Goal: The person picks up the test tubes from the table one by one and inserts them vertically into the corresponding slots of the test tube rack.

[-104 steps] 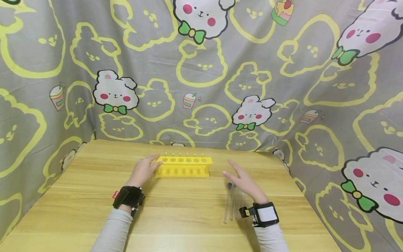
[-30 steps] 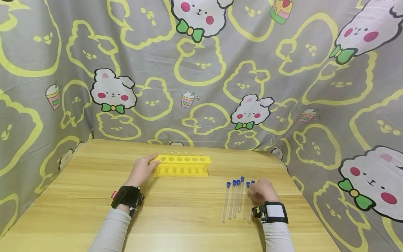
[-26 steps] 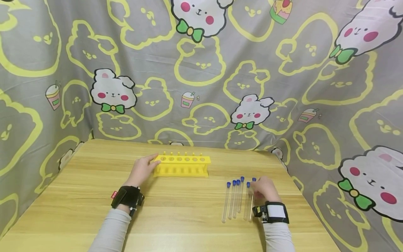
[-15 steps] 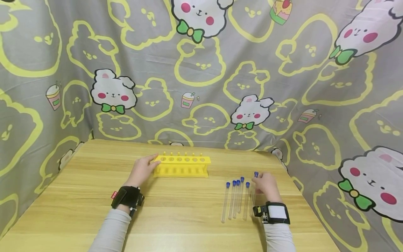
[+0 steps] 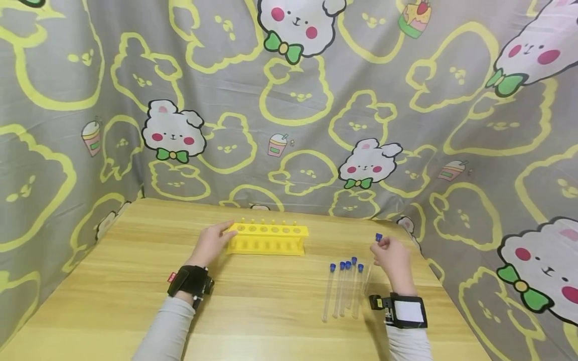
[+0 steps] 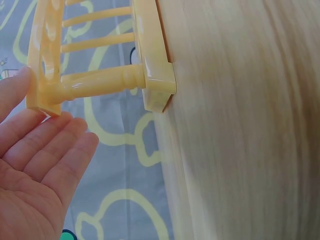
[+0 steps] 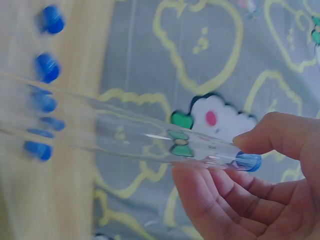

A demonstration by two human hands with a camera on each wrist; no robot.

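Note:
A yellow test-tube rack (image 5: 268,237) (image 6: 100,65) stands on the wooden table (image 5: 253,311), its holes empty. My left hand (image 5: 212,243) (image 6: 35,170) rests against the rack's left end with straight fingers. My right hand (image 5: 392,255) (image 7: 250,185) pinches a clear test tube with a blue cap (image 5: 378,237) (image 7: 150,137) near its capped end, lifted off the table and tilted. Several more blue-capped tubes (image 5: 343,288) (image 7: 45,100) lie side by side on the table just left of that hand.
A grey cartoon-print cloth (image 5: 289,100) walls in the table at the back and both sides. The table's right edge (image 5: 444,296) lies close to my right hand. Bare wood spans the front and left.
My right hand curled round one tube at the right of the row and lifted it up and away from the table. The left hand stayed at the rack.

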